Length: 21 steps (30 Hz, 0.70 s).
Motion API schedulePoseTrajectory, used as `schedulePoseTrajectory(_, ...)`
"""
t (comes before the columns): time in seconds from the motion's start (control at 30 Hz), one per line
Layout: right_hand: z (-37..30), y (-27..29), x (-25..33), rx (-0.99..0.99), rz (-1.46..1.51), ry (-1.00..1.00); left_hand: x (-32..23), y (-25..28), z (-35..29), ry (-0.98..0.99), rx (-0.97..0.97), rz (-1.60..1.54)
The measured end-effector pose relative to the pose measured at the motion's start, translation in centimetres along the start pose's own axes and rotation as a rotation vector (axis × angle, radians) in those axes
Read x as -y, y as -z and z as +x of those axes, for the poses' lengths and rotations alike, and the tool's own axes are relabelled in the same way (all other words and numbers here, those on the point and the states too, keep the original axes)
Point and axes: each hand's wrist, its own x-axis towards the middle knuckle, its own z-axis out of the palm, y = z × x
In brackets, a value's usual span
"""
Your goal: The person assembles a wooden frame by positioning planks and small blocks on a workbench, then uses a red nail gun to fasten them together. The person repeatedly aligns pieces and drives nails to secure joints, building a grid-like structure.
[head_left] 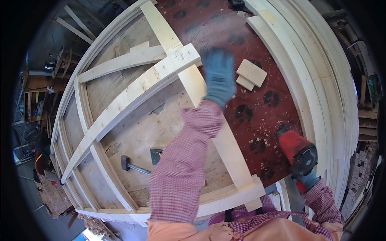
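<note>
My left hand (pixel 219 72), in a blue-green glove, is stretched over the red board, blurred by motion. Its fingers look extended, with nothing visible in them. Just to its left is the end of a pale wooden crosspiece (pixel 183 56), part of a slatted frame. Two small wood blocks (pixel 252 73) lie to its right, one partly on the other. Low on the right, my right hand (pixel 309 180), also gloved, grips a red and black nail gun (pixel 299 154) over the board's right edge. The gun hides most of those fingers.
A hammer (pixel 130 164) and a dark green box (pixel 156 156) lie inside the frame, partly behind my left sleeve. Long pale wood strips (pixel 321 88) are stacked along the right. The red board (pixel 241 128) carries dark round marks. A black object (pixel 237 4) sits at the far edge.
</note>
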Motion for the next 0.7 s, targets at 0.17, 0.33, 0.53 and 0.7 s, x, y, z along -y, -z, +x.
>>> schedulePoseTrajectory(0.17,0.5,-2.5,-1.1,-0.084,0.950,-0.046,-4.3,-10.6,-0.3,-0.090,0.106,0.217)
schedulePoseTrajectory(0.33,-0.3,-3.8,5.8,-0.282,0.444,0.013,-8.3,-5.8,3.3,0.180,0.615,0.265)
schedulePoseTrajectory(0.53,0.1,0.4,9.7,-0.381,0.206,-0.038,-10.7,-1.5,-3.5,0.352,0.623,0.187)
schedulePoseTrajectory(0.7,3.6,2.3,6.4,-0.267,0.204,0.164,-13.4,4.3,-11.2,0.393,0.351,-0.263)
